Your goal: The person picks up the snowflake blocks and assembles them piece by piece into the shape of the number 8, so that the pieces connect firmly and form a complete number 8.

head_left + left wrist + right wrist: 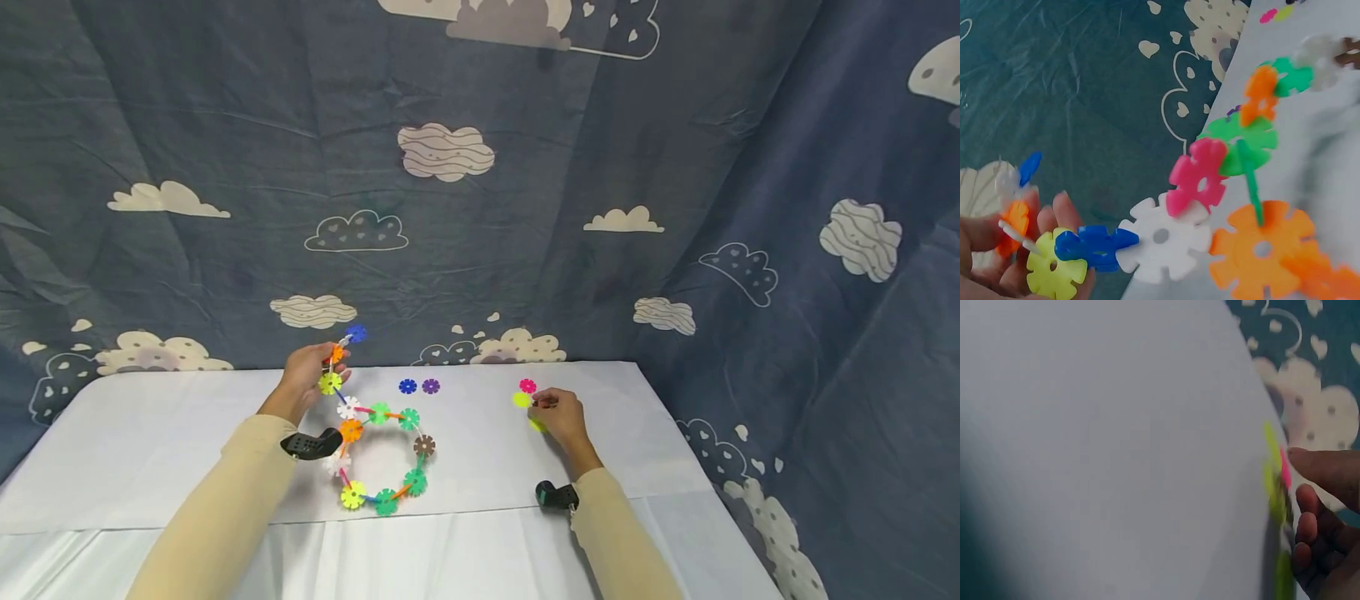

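Observation:
My left hand (pixel 303 379) grips a chain of notched plastic discs near its raised end. In the left wrist view its fingers hold an orange disc (pixel 1018 220), with a yellow disc (pixel 1055 269) by the fingertips and a blue disc (pixel 1030 167) at the tip. From there the chain runs down to a ring of linked discs (pixel 386 501) on the table. My right hand (pixel 561 414) is low over loose discs at the right, thumb and fingers bent and apart. Beside it lie a yellow disc (pixel 521 400) and a pink disc (pixel 528 386); blur hides any contact.
A loose blue disc (pixel 407 386) and a purple disc (pixel 431 387) lie near the back edge of the white table (pixel 480 467). Behind the table hangs a dark cloth (pixel 510 250) with cloud prints, which also closes off the right side.

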`<state>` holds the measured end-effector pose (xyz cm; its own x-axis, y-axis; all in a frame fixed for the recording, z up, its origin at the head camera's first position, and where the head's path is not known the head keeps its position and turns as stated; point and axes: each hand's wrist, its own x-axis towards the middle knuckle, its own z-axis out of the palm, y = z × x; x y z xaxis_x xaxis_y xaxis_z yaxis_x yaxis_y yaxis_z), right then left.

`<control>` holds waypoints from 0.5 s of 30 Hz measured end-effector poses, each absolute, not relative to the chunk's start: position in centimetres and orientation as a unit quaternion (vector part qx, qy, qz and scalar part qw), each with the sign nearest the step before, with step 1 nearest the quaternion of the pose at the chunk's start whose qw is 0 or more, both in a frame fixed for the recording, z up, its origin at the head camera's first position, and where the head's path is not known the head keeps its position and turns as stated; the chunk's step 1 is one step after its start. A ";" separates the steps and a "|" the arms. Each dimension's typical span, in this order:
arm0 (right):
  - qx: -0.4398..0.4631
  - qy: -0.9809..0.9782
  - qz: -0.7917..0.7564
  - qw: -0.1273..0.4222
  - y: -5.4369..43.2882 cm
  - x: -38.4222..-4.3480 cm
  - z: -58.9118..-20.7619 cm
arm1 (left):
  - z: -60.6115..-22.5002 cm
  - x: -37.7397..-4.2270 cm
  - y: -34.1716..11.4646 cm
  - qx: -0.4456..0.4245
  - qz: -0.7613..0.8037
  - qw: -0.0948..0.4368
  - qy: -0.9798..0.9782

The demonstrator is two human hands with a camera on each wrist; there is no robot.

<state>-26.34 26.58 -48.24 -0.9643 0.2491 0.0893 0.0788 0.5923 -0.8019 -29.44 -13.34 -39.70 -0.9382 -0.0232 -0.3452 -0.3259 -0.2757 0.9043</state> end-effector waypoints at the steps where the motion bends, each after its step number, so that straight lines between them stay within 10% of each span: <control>1: -0.087 -0.892 0.433 0.092 27.0 -26.1 -48.4 | -39.9 -29.3 -13.5 -0.160 0.790 0.091 0.585; 15: -0.086 -0.914 0.397 0.013 28.8 -25.6 -48.9 | -44.0 -26.6 -14.8 -0.192 0.775 0.069 0.598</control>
